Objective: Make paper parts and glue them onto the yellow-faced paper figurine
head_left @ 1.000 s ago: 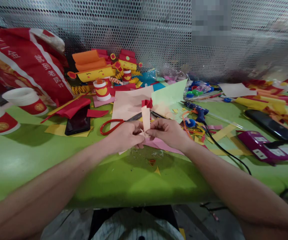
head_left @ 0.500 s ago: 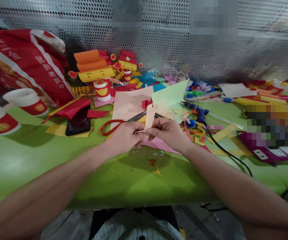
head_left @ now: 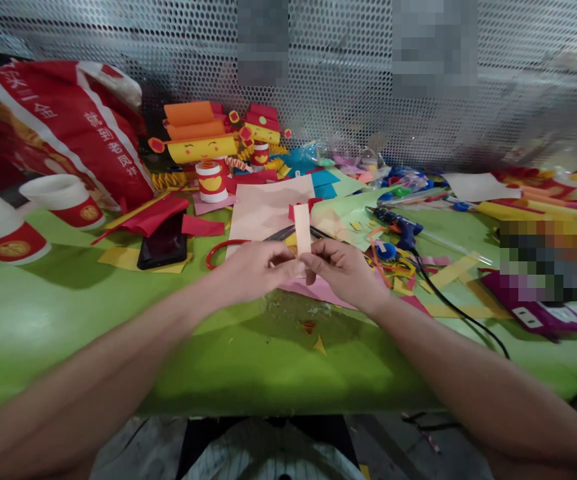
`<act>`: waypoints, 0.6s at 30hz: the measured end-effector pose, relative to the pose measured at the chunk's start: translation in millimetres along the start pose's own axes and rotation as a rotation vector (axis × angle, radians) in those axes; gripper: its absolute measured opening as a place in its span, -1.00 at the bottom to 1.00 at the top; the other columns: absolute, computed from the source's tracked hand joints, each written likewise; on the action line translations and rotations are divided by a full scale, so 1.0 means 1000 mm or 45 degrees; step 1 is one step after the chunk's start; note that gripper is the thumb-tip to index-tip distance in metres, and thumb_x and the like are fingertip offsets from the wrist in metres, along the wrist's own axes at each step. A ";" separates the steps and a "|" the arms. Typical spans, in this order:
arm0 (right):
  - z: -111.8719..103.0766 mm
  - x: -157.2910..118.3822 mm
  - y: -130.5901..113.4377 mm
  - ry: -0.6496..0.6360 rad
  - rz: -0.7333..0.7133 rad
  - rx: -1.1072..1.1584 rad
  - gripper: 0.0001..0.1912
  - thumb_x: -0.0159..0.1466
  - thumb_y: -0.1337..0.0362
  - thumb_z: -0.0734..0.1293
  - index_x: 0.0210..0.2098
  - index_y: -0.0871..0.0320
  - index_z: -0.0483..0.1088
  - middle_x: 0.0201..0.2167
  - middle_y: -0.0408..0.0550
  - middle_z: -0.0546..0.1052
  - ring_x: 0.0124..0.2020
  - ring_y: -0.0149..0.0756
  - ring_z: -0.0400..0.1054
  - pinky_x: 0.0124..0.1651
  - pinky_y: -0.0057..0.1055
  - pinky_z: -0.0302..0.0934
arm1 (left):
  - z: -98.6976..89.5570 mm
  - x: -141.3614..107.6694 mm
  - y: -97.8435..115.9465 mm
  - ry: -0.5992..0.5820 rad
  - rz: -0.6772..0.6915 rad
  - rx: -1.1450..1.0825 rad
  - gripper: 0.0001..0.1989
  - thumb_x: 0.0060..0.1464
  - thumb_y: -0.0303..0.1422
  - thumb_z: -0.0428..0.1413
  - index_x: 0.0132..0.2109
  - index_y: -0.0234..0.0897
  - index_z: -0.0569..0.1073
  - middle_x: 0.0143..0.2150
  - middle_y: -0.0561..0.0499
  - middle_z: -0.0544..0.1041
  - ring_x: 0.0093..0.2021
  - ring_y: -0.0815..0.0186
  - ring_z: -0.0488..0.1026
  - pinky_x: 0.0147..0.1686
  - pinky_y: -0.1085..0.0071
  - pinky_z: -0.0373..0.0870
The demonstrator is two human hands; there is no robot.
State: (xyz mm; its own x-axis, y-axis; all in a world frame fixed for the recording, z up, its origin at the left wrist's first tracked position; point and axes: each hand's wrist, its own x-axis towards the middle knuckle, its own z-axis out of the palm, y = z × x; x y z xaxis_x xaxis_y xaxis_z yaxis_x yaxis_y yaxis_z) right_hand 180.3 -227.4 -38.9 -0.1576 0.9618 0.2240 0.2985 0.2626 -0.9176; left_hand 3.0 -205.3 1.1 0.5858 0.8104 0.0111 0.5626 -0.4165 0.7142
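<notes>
Pinching a pale strip (head_left: pixel 302 228) low down, with thumb and fingertips of the left hand (head_left: pixel 254 273) and the right hand (head_left: pixel 351 275) brought close together, leaving hardly any gap. Holding it almost upright at the centre of the frame, with its foot hidden by the digits. Tilted rightward half a second ago, with a short crosswise piece showing at the base; now straighter, with that piece out of sight in the grip. Pointing, as a judgement, to a fold being pressed or squared at the foot, and so to shaping not yet done; cannot tell how the hidden end lies. Just above the hands, scissors (head_left: pixel 281 233), partly covered by the left hand; just below, pink paper (head_left: pixel 318 292). Farther up, a pale sheet (head_left: pixel 263 207) and, right of centre, a green sheet (head_left: pixel 353 213), lying flatter than half a second ago and baring more blue paper (head_left: pixel 325 183), seemingly with no bearing on the strip. At right of centre, a glue gun (head_left: pixel 403 233) above loose scraps (head_left: pixel 403 273). Toward the left, a phone (head_left: pixel 163 247); at upper left, paper figures (head_left: pixel 205 148) and a red bag (head_left: pixel 68 127).
</notes>
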 end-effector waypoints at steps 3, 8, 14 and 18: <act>-0.005 0.005 0.002 0.077 0.064 0.075 -0.61 0.11 -0.07 0.32 -0.50 0.15 0.29 -0.67 -0.19 0.41 -0.63 -0.43 0.32 -0.50 -0.43 0.26 | -0.034 0.002 -0.011 0.241 -0.182 0.295 -0.84 0.02 -0.26 0.03 -0.41 -0.23 0.42 -0.46 0.03 0.46 -0.40 0.28 0.36 -0.42 0.44 0.16; -0.007 0.009 0.006 0.088 0.096 0.155 -0.53 0.01 -0.16 0.36 -0.51 0.15 0.29 -0.67 -0.21 0.38 -0.66 -0.43 0.31 -0.54 -0.41 0.27 | -0.082 0.001 -0.064 0.507 -0.626 0.625 -0.95 -0.09 -0.39 0.06 -0.45 -0.22 0.32 -0.52 0.04 0.23 -0.32 0.21 0.26 -0.32 0.34 0.06; -0.004 0.009 0.007 0.099 0.113 0.173 -0.49 -0.04 -0.20 0.36 -0.53 0.15 0.28 -0.67 -0.20 0.36 -0.66 -0.45 0.30 -0.58 -0.44 0.23 | -0.092 -0.009 -0.104 0.623 -0.723 0.623 -0.74 0.01 -0.14 0.05 -0.35 -0.26 0.31 -0.37 0.02 0.26 -0.05 0.09 0.20 -0.10 0.23 0.12; -0.003 0.009 0.006 0.099 0.137 0.168 -0.47 -0.07 -0.22 0.36 -0.54 0.16 0.29 -0.68 -0.21 0.36 -0.67 -0.45 0.30 -0.57 -0.44 0.24 | -0.087 0.001 -0.106 0.511 -1.016 0.834 -0.45 0.04 -0.05 -0.02 0.01 -0.44 0.32 0.06 -0.36 0.33 0.09 -0.20 0.20 -0.04 0.00 0.21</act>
State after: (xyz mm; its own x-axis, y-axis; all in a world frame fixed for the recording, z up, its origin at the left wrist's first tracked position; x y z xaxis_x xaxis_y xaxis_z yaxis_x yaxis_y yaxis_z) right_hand 183.8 -216.6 -41.0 -0.0565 0.9883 0.1420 0.1828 0.1501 -0.9716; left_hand -106.5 -124.8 -13.7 -0.2479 0.9685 0.0235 0.9635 0.2439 0.1101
